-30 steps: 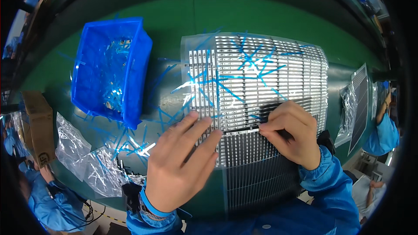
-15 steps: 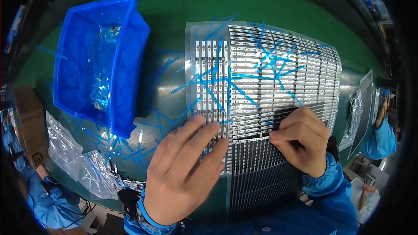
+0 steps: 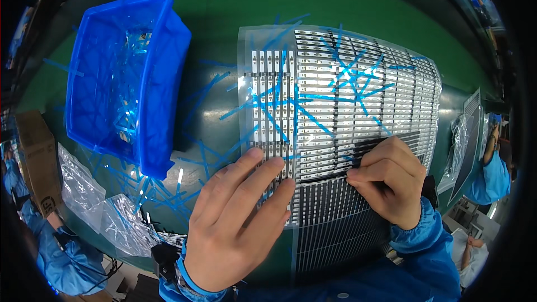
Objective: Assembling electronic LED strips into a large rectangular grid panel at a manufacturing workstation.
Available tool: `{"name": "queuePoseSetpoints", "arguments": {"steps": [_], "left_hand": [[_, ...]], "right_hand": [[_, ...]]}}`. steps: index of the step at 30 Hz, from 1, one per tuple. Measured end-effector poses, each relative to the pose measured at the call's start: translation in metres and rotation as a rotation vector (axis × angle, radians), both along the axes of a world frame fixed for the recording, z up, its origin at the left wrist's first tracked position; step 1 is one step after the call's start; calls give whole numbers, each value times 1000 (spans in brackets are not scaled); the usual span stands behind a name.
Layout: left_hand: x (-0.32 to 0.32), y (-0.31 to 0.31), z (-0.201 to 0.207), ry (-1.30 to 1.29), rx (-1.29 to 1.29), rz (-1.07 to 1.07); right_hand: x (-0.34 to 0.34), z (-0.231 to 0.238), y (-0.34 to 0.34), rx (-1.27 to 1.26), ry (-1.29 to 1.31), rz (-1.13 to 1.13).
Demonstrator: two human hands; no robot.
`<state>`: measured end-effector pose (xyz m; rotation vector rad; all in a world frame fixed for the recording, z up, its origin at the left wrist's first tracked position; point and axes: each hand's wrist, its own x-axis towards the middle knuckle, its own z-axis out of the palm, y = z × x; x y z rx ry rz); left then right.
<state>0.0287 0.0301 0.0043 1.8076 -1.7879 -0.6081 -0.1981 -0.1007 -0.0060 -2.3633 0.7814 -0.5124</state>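
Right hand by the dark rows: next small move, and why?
Probably lift the right hand slightly, pinch closed, while the left hand steadies the clear sheet. The right thumb and forefinger meet where white strips border dark rows; whatever lies between them is hidden, so a slight lift should show if a strip comes along. The left hand lies spread over the sheet.

Wearer's two hands [image 3: 238, 221] [image 3: 391, 182], one bin [image 3: 159, 86]

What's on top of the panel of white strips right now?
Thin blue film strips lie across the panel; your left hand and right hand cover parts of it, hiding whatever lies beneath them.
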Motion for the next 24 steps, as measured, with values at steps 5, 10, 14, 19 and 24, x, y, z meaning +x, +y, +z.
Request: {"name": "queuePoseSetpoints", "arguments": {"steps": [5,10,14,19,24], "left_hand": [[0,0,1,3,-2,-5],[0,0,-1,4,-3,-10],[0,0,0,3,-6,-13],[1,0,-1,7,-6,-15],[2,1,0,14,1,-15]], "right_hand": [[-1,1,0,7,3,-6],[-2,0,1,13,-3,-9],[-3,0,0,19,-10,-11],[-2,2,0,10,-5,-9],[-2,2,0,-1,7,-11]]}}
